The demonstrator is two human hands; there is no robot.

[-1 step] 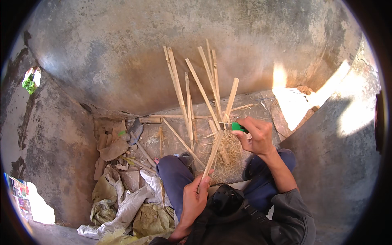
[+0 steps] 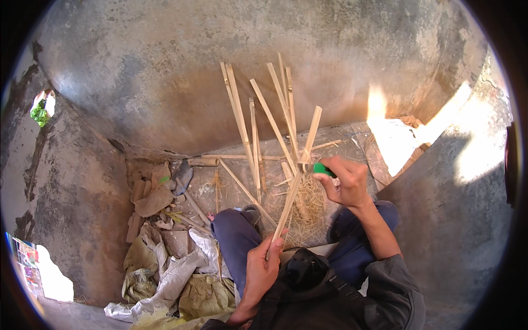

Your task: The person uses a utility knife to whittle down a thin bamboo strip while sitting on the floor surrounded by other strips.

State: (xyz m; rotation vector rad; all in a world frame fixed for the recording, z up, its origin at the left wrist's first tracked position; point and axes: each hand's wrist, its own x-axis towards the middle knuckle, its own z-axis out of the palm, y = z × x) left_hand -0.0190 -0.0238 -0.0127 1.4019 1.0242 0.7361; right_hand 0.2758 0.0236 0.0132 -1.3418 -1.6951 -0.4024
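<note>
My left hand (image 2: 262, 268) is closed around the near end of a pale bamboo strip (image 2: 287, 210), which slants up and away from me between my knees. In my right hand (image 2: 347, 181) is a knife with a green handle (image 2: 324, 170). Its short blade lies across the strip near the middle, partly hidden against the wood. Beyond the blade the strip's far part (image 2: 312, 131) leans toward the wall. Below the knife a heap of thin shavings (image 2: 308, 212) covers the floor.
Several bamboo strips (image 2: 268, 113) lean against the concrete wall (image 2: 181, 71) ahead. Crumpled sacks (image 2: 206, 297) and broken debris (image 2: 154, 202) lie at my left. My bent legs (image 2: 235, 234) flank the shavings. A sunlit sheet-like piece (image 2: 393, 146) lies at the far right.
My right hand and the knife have shifted very slightly, and the strip's far tip sits a touch lower. My left hand keeps its grip in the same place.
</note>
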